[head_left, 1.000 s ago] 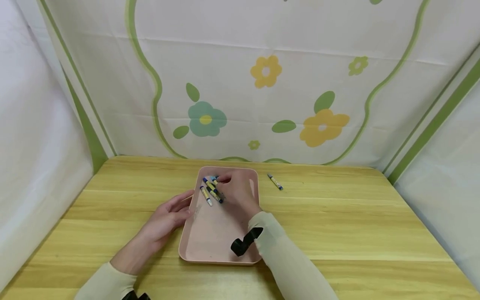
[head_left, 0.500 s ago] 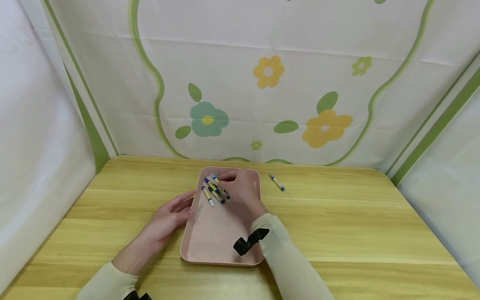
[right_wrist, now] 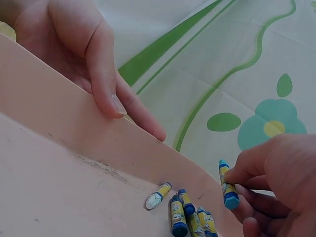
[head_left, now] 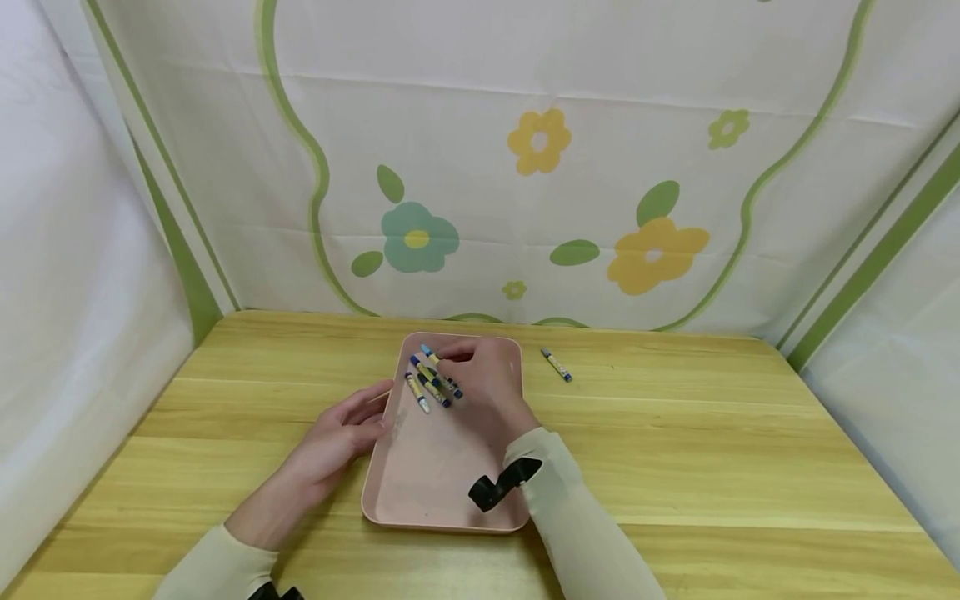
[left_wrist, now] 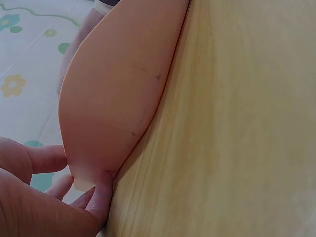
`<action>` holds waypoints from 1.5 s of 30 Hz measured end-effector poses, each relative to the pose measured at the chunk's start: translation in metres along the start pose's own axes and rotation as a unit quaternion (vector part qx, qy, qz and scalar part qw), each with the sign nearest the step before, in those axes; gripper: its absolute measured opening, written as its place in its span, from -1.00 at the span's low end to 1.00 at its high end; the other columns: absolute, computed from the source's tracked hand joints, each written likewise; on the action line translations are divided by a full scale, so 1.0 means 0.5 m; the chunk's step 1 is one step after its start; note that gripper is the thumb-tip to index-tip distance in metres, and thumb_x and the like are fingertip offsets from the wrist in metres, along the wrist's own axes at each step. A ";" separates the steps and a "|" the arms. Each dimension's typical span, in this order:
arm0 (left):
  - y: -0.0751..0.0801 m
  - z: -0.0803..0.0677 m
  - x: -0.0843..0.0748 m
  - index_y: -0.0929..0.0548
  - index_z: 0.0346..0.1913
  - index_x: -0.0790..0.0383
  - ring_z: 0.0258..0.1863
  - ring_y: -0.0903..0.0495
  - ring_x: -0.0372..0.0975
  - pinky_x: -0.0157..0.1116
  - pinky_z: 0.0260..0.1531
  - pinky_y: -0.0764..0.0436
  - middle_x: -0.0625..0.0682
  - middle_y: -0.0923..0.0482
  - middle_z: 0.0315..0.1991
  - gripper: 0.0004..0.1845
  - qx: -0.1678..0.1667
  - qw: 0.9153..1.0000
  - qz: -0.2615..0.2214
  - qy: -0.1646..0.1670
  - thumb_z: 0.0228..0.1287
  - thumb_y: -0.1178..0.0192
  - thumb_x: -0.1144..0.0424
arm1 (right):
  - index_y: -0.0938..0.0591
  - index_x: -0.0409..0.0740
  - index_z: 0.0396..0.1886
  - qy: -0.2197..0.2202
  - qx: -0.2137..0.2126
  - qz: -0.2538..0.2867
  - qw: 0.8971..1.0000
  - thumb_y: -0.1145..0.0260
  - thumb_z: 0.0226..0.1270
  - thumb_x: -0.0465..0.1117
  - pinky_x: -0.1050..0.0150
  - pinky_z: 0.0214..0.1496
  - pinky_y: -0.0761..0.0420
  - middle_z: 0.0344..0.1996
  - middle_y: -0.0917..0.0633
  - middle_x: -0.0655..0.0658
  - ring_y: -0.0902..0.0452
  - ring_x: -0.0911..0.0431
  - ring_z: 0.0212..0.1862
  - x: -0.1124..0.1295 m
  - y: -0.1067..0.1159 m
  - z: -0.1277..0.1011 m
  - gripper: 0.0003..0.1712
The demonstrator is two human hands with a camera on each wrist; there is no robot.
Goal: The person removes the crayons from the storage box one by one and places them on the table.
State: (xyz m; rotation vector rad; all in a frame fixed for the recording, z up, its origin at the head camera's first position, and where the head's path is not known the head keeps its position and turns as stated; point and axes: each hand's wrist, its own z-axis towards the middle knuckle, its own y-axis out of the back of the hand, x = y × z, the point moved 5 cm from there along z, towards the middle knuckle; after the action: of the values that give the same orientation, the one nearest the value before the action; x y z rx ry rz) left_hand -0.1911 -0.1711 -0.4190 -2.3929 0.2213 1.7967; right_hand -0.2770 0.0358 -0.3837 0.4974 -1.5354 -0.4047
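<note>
A pink tray (head_left: pixel 442 521) lies on the wooden table (head_left: pixel 675 450). Several blue-and-yellow crayons (head_left: pixel 429 387) lie side by side at its far end. My right hand (head_left: pixel 448 357) is over them and pinches a light-blue crayon (right_wrist: pixel 228 185) between thumb and fingertips. In the right wrist view the other crayons (right_wrist: pixel 185 212) rest just below that hand (right_wrist: pixel 232 180). My left hand (head_left: pixel 378 412) holds the tray's left rim, with the thumb (right_wrist: pixel 106 84) over the edge and the fingers (left_wrist: pixel 101 190) against the outer wall (left_wrist: pixel 118 98).
One more crayon (head_left: pixel 557 365) lies alone on the table to the right of the tray's far corner. A flowered cloth backdrop (head_left: pixel 525 167) rises behind the table, with white cloth walls on both sides.
Hardly anything: the right hand's fingers have shifted slightly over the crayons at the tray's far end. The left hand stays on the rim.
</note>
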 end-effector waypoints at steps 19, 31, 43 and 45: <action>-0.003 0.001 -0.001 -0.23 0.68 0.10 0.62 -0.27 0.07 -0.34 0.30 -0.56 0.23 -0.19 0.67 -0.32 -0.001 1.000 0.001 0.006 0.59 -0.15 0.31 | -0.88 0.45 -0.15 -0.002 -0.019 -0.036 0.999 -0.57 0.31 0.06 0.30 -0.14 -0.71 -0.24 -0.87 0.26 -0.73 0.26 -0.11 0.010 0.012 0.003 -0.85; 0.002 0.000 0.001 -0.20 0.69 0.13 0.62 -0.26 0.08 -0.42 0.22 -0.57 0.24 -0.18 0.68 -0.31 -0.001 1.000 0.003 0.004 0.60 -0.13 0.33 | -0.89 0.36 -0.12 0.002 0.003 0.009 1.000 -0.54 0.36 -0.03 0.27 -0.14 -0.70 -0.21 -0.86 0.18 -0.73 0.22 -0.15 0.025 0.023 0.009 -0.84; 0.007 -0.004 0.000 -0.21 0.68 0.12 0.59 -0.31 0.06 -0.45 0.16 -0.59 0.25 -0.19 0.67 -0.31 -0.009 1.000 0.008 0.006 0.59 -0.14 0.32 | -0.88 0.02 -0.02 0.023 0.009 0.075 0.997 -0.47 0.42 -0.13 0.22 -0.05 -0.73 -0.06 -0.86 -0.04 -0.75 0.08 -0.03 0.023 0.072 0.023 -0.80; 0.007 -0.005 0.001 -0.21 0.68 0.12 0.59 -0.31 0.06 -0.45 0.16 -0.59 0.25 -0.19 0.67 -0.31 -0.009 1.000 0.007 0.006 0.59 -0.14 0.32 | -0.88 -0.01 -0.01 0.025 0.000 0.077 0.997 -0.47 0.43 -0.15 0.24 -0.07 -0.72 -0.05 -0.85 -0.07 -0.74 0.06 -0.03 0.017 0.084 0.026 -0.79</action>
State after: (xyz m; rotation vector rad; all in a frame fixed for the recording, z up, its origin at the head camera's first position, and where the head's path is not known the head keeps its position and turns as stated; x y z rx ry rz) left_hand -0.1895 -0.1752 -0.4187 -2.4211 0.2248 1.7977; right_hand -0.2926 0.0655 -0.3540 0.3841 -1.5132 -0.2711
